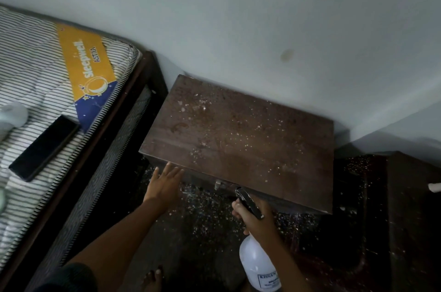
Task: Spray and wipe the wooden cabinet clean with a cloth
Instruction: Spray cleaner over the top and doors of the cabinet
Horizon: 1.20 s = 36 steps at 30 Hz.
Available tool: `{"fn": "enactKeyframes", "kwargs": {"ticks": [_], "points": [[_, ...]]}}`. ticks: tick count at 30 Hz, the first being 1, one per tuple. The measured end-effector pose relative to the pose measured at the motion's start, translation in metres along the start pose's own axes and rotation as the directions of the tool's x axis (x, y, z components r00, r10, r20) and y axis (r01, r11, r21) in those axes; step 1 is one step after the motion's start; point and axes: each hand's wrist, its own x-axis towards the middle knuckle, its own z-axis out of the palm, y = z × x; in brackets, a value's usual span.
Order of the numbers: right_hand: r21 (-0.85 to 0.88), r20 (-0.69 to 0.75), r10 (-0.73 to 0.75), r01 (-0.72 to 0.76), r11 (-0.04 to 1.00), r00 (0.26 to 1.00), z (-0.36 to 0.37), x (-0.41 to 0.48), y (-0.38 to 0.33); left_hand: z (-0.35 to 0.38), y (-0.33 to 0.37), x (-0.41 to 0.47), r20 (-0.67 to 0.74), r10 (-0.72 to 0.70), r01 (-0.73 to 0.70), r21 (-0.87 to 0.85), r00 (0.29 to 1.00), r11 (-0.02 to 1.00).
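A low wooden cabinet [241, 141] stands against the wall, its brown top dusty and speckled with white flecks. My right hand [253, 217] grips a white spray bottle [259, 265] by its neck, and the black nozzle [248, 202] points at the cabinet's front edge. My left hand [165, 183] is stretched out with straight fingers, just below the cabinet's front left corner, holding nothing. I see no cloth in either hand.
A bed with a striped mattress [40, 81] fills the left side; a black phone [44, 147] lies on it. A dark wooden piece [405, 208] stands right of the cabinet. The dark floor [202, 220] is speckled with white.
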Motion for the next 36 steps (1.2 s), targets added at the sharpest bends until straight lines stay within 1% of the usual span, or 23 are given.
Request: {"fn": "enactKeyframes", "kwargs": {"ticks": [3, 6, 8, 12, 14, 17, 19, 22, 24, 26, 29, 32, 34, 36], "points": [[-0.041, -0.004, -0.046, 0.046, 0.998, 0.999, 0.028, 0.008, -0.016, -0.008, -0.026, -0.001, -0.020, -0.009, 0.008, -0.037, 1.000, 0.999], [-0.080, 0.048, -0.080, 0.084, 0.993, 0.996, 0.052, 0.016, -0.034, -0.015, -0.049, 0.001, -0.034, -0.014, 0.013, -0.034, 0.999, 0.999], [-0.111, 0.096, -0.083, 0.093, 0.989, 0.992, 0.066, 0.020, -0.045, -0.017, -0.063, 0.003, -0.044, -0.018, 0.016, -0.042, 0.999, 0.999], [-0.091, 0.186, -0.057, 0.075, 0.993, 0.981, 0.084, 0.026, -0.062, -0.023, -0.085, 0.006, -0.051, -0.016, 0.014, -0.052, 0.999, 0.999], [-0.111, 0.182, -0.075, 0.096, 0.989, 0.980, 0.092, 0.029, -0.069, -0.026, -0.092, 0.007, -0.050, -0.017, 0.014, -0.062, 0.999, 0.998], [-0.128, 0.092, -0.087, 0.099, 0.987, 0.992, 0.102, 0.034, -0.078, -0.031, -0.099, 0.011, -0.045, -0.015, 0.011, -0.071, 0.999, 0.997], [-0.136, 0.039, -0.126, 0.130, 0.982, 0.991, 0.108, 0.038, -0.081, -0.032, -0.104, 0.015, -0.060, -0.005, 0.000, -0.086, 0.998, 0.996], [-0.133, 0.018, -0.121, 0.122, 0.984, 0.992, 0.108, 0.040, -0.086, -0.036, -0.107, 0.018, -0.067, 0.012, -0.017, -0.088, 0.998, 0.996], [-0.076, -0.010, -0.092, 0.091, 0.993, 0.996, 0.104, 0.039, -0.090, -0.037, -0.108, 0.018, -0.064, 0.022, -0.027, -0.083, 0.998, 0.996], [0.020, -0.089, -0.066, 0.068, 0.997, 0.994, 0.098, 0.037, -0.093, -0.039, -0.108, 0.020, -0.058, 0.030, -0.034, -0.079, 0.998, 0.996], [0.133, -0.267, -0.044, 0.082, 0.988, 0.963, 0.085, 0.033, -0.094, -0.039, -0.105, 0.020, -0.058, 0.045, -0.048, -0.054, 0.997, 0.997], [0.215, -0.405, 0.041, 0.051, 0.975, 0.913, 0.077, 0.029, -0.094, -0.039, -0.099, 0.019, -0.061, 0.058, -0.060, -0.031, 0.996, 0.998], [0.239, -0.470, 0.093, 0.026, 0.971, 0.878, 0.070, 0.025, -0.093, -0.041, -0.093, 0.016, -0.063, 0.071, -0.072, -0.007, 0.996, 0.997], [0.255, -0.487, 0.119, 0.011, 0.967, 0.865, 0.063, 0.021, -0.090, -0.043, -0.088, 0.015, -0.061, 0.086, -0.087, -0.001, 0.994, 0.996]]}}
